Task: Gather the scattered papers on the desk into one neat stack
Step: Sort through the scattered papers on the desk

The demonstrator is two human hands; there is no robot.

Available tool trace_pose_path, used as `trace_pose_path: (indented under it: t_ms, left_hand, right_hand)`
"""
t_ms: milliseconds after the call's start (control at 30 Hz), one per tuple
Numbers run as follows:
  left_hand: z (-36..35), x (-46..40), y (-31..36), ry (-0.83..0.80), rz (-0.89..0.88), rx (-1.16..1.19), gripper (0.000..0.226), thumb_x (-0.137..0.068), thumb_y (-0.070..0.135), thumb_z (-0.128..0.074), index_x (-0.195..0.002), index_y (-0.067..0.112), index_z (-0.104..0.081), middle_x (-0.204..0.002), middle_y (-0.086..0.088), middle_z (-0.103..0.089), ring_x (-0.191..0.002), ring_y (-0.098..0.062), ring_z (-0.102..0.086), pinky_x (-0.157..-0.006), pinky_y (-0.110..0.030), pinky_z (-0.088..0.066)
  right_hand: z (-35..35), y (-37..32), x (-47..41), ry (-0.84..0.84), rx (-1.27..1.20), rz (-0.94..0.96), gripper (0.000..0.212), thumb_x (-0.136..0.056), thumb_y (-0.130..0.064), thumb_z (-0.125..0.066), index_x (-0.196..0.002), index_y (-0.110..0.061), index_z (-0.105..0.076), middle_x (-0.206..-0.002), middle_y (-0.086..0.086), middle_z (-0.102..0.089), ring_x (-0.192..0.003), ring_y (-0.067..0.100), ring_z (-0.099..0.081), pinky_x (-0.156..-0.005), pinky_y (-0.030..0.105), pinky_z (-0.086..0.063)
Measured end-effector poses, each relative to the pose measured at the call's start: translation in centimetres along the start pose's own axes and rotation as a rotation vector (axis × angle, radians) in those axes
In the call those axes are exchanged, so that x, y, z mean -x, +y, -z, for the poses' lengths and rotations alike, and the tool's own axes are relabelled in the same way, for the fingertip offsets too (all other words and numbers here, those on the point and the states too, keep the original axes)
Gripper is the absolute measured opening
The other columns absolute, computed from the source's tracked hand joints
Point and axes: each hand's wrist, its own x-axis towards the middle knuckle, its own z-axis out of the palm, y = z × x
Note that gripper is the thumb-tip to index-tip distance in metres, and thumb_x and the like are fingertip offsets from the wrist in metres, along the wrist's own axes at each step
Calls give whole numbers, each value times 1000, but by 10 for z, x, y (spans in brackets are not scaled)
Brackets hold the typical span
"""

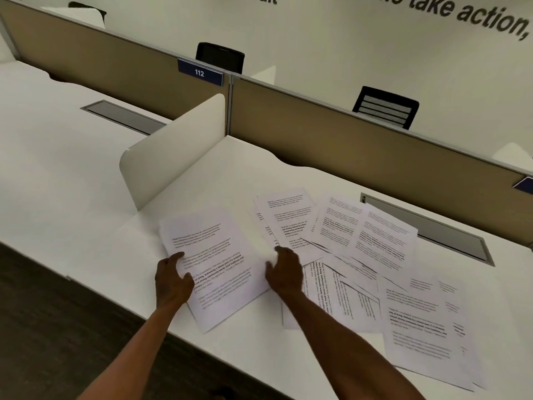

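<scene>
Several printed white papers lie scattered on the white desk [230, 168]. One sheet or thin pile [219, 264] lies apart at the left, tilted. My left hand [171, 280] grips its left edge, thumb on top. My right hand [284, 269] rests at its right edge with fingers bent; whether it pinches the paper is hidden. To the right, overlapping sheets fan out: some at the back [288, 217], some in the middle [377, 238], and a large one near the front edge [427, 327].
A low white divider [173, 151] stands at the left of the desk. A tan partition [346, 140] with a "112" label runs along the back. A grey cable hatch [450, 235] sits at the right. Black chairs [385, 106] stand beyond.
</scene>
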Motion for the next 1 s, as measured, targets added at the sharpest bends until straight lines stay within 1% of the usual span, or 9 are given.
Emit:
trace_pose_path:
  t_ms: [100,167,367,533,633,700,800,900,1000]
  left_hand:
    - [2,-1,0,-11,-1,25,59,-82,-1,-67,-138,15,-53,-134,-19,-50,-125,-38,-51,-106,-47,-44]
    - [2,-2,-1,-12,-3,28,58,-83,2,-68,-138,16,-53,-134,-19,-50,-125,-38,-52,-105,-48,-44]
    - [-1,0,-1,-13,-4,34,58,-82,5,-71,-137,15,-54,-134,-18,-50,-124,-37,-52,-105,-47,-45]
    - [0,1,-2,-24,-4,35,57,-82,3,-71,-136,13,-54,-134,-18,-50,-124,-36,-52,-105,-46,-45]
    - [0,1,-2,-28,-2,40,56,-82,3,-71,-135,13,-55,-135,-18,-48,-125,-37,-51,-104,-46,-45]
    - [0,1,-2,-27,4,47,55,-83,3,-71,-135,13,-55,-136,-18,-47,-126,-37,-51,-105,-45,-45]
    - [-1,1,-1,-20,26,81,53,-85,7,-71,-135,15,-56,-137,-17,-46,-127,-36,-50,-106,-45,-44]
    - [-4,3,4,23,35,129,46,-89,24,-72,-132,17,-59,-136,-16,-49,-126,-35,-51,-105,-45,-45]
    - [-5,4,9,62,65,192,46,-91,45,-64,-127,16,-62,-131,-14,-52,-123,-33,-54,-104,-46,-47]
  right_hand:
    - [15,31,-13,-112,126,-119,63,-97,-33,-51,-152,-13,-27,-159,11,-27,-147,27,-24,-118,41,-27]
    - [20,42,-17,-202,153,-136,67,-98,-36,-51,-154,-13,-22,-161,12,-23,-148,29,-22,-119,42,-25]
    - [23,42,-21,-191,337,11,53,-99,-34,-48,-145,-12,-36,-137,12,-52,-127,29,-47,-102,39,-43]
    - [23,41,-21,-194,444,109,52,-101,-25,-43,-150,-14,-30,-135,11,-55,-124,29,-52,-102,38,-42]
    - [25,43,-24,-152,482,160,53,-98,-15,-40,-150,-15,-30,-128,9,-60,-116,27,-57,-96,36,-45]
    - [27,44,-25,-144,447,164,54,-97,-15,-41,-150,-17,-31,-127,9,-61,-114,27,-58,-96,35,-47]
    - [30,32,-21,-111,238,168,55,-93,-16,-49,-147,-19,-41,-127,11,-65,-115,28,-61,-99,35,-49]
    - [21,1,-8,-97,17,261,53,-86,-18,-59,-139,-20,-54,-118,9,-72,-106,26,-68,-93,34,-54]
    - [1,-29,12,-145,-38,367,52,-82,-27,-63,-134,-26,-58,-107,3,-76,-94,23,-71,-83,32,-57]
